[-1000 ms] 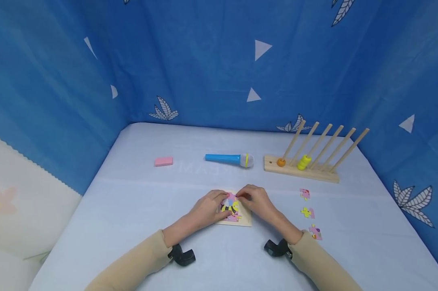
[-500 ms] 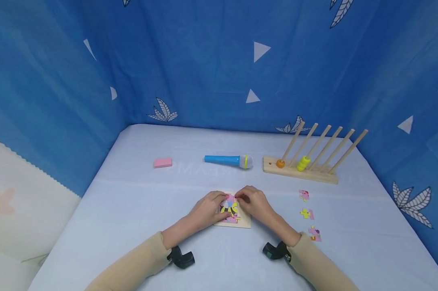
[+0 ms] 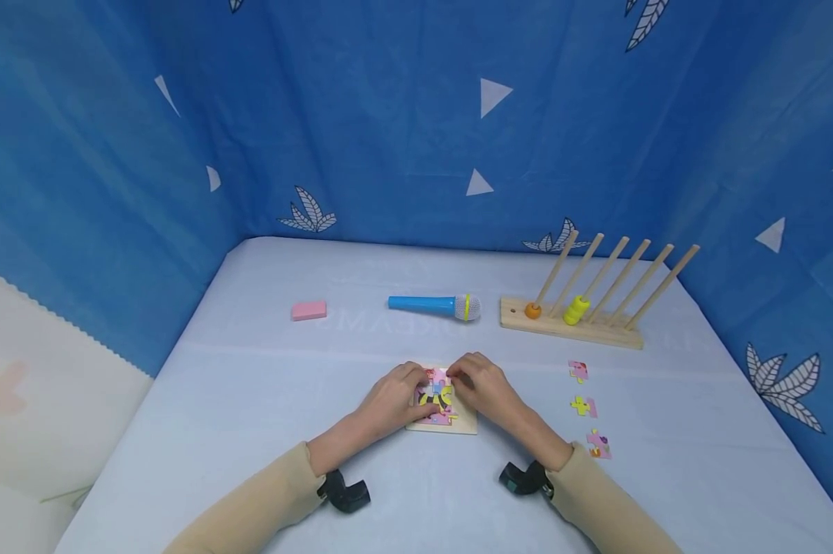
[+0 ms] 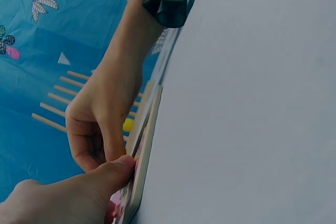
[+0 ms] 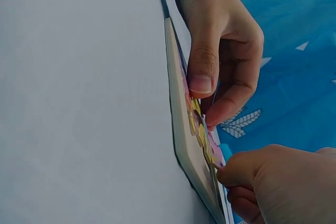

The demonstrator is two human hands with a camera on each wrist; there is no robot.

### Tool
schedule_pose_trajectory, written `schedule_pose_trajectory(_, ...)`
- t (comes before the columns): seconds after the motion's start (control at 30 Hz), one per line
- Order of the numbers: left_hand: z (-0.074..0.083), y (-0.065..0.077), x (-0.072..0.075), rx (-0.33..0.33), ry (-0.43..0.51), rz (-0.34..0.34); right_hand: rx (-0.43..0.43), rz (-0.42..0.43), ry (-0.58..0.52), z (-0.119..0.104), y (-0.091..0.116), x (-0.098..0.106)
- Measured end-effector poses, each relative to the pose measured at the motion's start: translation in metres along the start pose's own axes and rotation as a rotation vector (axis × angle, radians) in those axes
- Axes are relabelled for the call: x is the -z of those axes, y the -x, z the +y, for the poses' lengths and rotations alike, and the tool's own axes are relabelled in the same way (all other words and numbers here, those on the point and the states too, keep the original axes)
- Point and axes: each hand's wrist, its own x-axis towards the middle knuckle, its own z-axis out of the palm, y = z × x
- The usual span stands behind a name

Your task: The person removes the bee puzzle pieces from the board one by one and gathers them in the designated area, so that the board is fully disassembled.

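Note:
A small wooden jigsaw board (image 3: 466,419) lies in the middle of the table, carrying joined pink and yellow pieces with a black-striped picture (image 3: 430,398). My left hand (image 3: 391,396) holds the puzzle from its left side, thumb low and bent fingers near the top, on the pieces. At the upper right of the picture, my right hand (image 3: 488,388) pinches the edge of a pink piece between thumb and forefinger; the fingers hide most of it. In the right wrist view, the left thumb (image 5: 202,72) presses the pieces close to the board's rim (image 5: 178,124).
Loose puzzle pieces lie to the right: a pink one (image 3: 578,371), a yellow and pink one (image 3: 584,406) and another pink one (image 3: 599,445). Behind are a pink block (image 3: 308,310), a blue toy microphone (image 3: 423,305) and a wooden peg stand (image 3: 554,327) with orange and yellow beads.
The left fingertips have drawn slightly left, uncovering more of the pink upper part of the puzzle. My right hand stays at the same corner. The loose pieces have not moved.

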Motion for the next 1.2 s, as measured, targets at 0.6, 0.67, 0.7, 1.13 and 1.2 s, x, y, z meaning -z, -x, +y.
schedule_pose_trajectory(0.6, -0.001, -0.004, -0.001, -0.196, 0.099, -0.001, 0.002, 0.062, -0.040, 0.002, 0.000, 0.010)
schedule_pose_trajectory(0.67, -0.001, -0.004, -0.002, -0.209, 0.100, 0.011, 0.000, 0.092, -0.071, 0.004, -0.001, 0.020)
schedule_pose_trajectory(0.7, -0.002, -0.004, -0.003, -0.216, 0.099, 0.017, -0.006, 0.105, -0.080, 0.006, -0.002, 0.026)
schedule_pose_trajectory(1.13, -0.003, 0.001, -0.002, -0.015, 0.050, 0.016, -0.189, 0.134, 0.000, 0.081, 0.031, 0.105)
schedule_pose_trajectory(1.2, -0.003, 0.000, -0.002, 0.021, 0.033, -0.004, -0.235, 0.116, 0.001, 0.088, 0.037, 0.110)
